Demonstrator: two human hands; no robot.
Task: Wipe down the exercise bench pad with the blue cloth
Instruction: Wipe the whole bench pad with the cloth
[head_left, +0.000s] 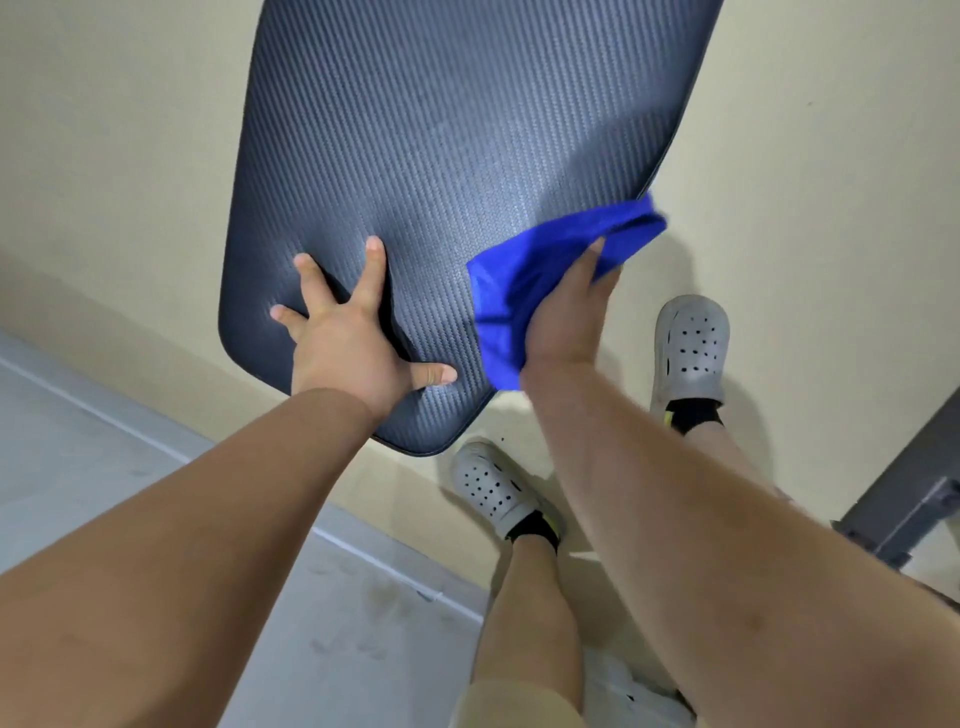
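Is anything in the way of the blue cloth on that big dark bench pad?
Only the left hand, spread flat on the near left corner of the dark textured bench pad. The right hand grips the blue cloth beside it; the pad farther up is bare.

Cream floor (104, 156) under soft, even light.
A grey floor strip (78, 493) fills the lower left, and 1 pale line (161, 447) runs diagonally along its border with the cream part. At the right edge stands 1 grey metal frame (904, 499), its lower part bracketed.
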